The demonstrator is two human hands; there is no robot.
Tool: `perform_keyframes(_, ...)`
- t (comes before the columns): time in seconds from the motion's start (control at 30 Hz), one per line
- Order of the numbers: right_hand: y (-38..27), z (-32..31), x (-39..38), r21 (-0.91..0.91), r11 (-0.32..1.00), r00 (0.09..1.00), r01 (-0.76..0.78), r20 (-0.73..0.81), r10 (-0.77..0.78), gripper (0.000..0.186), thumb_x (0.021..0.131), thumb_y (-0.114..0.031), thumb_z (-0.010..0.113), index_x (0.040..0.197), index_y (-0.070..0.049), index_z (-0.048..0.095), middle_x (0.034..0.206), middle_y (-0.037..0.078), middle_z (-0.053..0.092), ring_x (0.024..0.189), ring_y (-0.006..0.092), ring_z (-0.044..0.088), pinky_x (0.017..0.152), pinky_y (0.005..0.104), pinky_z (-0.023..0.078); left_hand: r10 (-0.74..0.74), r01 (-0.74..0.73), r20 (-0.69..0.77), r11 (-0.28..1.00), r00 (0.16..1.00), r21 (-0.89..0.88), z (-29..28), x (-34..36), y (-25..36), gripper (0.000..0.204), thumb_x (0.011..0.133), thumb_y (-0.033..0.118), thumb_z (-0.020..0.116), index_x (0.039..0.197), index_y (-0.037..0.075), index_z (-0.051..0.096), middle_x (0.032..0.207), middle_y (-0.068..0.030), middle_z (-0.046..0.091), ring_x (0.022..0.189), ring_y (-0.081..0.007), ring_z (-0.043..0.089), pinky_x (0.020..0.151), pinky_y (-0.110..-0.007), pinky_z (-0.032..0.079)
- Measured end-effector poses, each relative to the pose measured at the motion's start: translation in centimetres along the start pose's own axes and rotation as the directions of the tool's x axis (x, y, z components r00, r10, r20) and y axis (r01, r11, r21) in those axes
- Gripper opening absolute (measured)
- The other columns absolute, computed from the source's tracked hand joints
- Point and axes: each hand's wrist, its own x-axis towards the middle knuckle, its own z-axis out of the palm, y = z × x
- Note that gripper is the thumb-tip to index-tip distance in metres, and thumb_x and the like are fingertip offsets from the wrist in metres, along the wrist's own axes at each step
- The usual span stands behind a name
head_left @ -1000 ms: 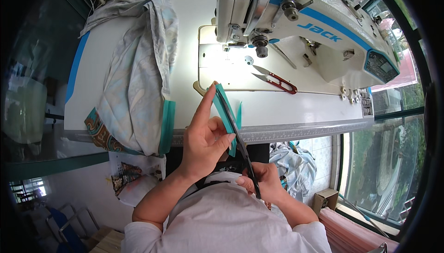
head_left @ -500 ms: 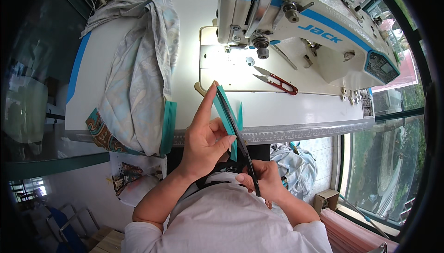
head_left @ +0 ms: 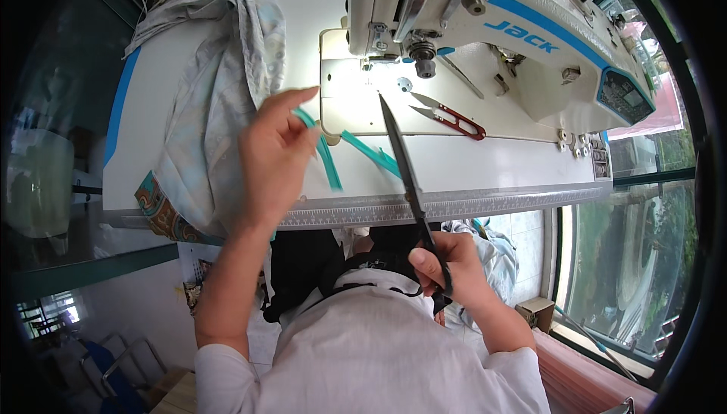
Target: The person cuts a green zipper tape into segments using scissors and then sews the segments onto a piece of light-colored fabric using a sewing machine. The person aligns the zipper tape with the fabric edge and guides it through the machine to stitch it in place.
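Observation:
My left hand (head_left: 276,153), slightly smeared by motion, is raised over the table front with its fingers closed on a narrow teal strip (head_left: 330,168). The strip's loose end hangs down beside the fingertips. In my right hand (head_left: 450,262) are long dark scissors (head_left: 397,137), gripped by the handles. Their blades look closed together and point away toward the sewing machine's lit plate. Another teal piece (head_left: 369,153) lies on the table between the held strip and the blades.
A white sewing machine (head_left: 522,28) stands at the back right. Red-handled thread snips (head_left: 458,122) lie on its bed. Pale patterned fabric (head_left: 219,103) is heaped on the left. A ruler strip (head_left: 348,212) runs along the table's front edge; small bobbins (head_left: 579,149) sit at the right.
My left hand has moved left and away from the scissors with a teal strip. The scissors' blades have swung clear of the teal material, and a teal piece now lies differently on the table.

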Motion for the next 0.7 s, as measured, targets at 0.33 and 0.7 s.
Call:
perform_keyframes(0.33, 4.6, -2.3, -4.8, 0.020, 1.000, 0.989, -0.011, -0.144, 0.014, 0.046, 0.093, -0.040, 0.082, 0.080, 0.001, 0.065, 0.064, 0.001, 0.062, 0.052, 0.0093, 0.062, 0.048, 0.0251, 0.048, 0.432, -0.599, 0.444, 0.713, 0.785, 0.365, 3.4, -1.2, 2.6, 0.017, 0.081, 0.006, 0.082, 0.093, 0.002, 0.072, 0.114, -0.0105, 0.068, 0.103, -0.0283, 0.063, 0.094, -0.041, 0.047)
perform_keyframes(0.7, 6.5, -2.8, -5.6, 0.013, 0.988, 0.985, 0.152, -0.084, -0.151, 0.036, 0.090, -0.028, 0.086, 0.080, 0.000, 0.066, 0.065, 0.001, 0.063, 0.054, 0.0077, 0.062, 0.049, 0.0241, 0.047, 0.167, -0.202, 0.286, 0.974, 0.944, 0.098, 5.3, -3.4, 3.5, 0.012, 0.092, 0.000, 0.073, 0.098, 0.001, 0.063, 0.088, -0.0085, 0.069, 0.084, -0.0226, 0.068, 0.083, -0.034, 0.052)
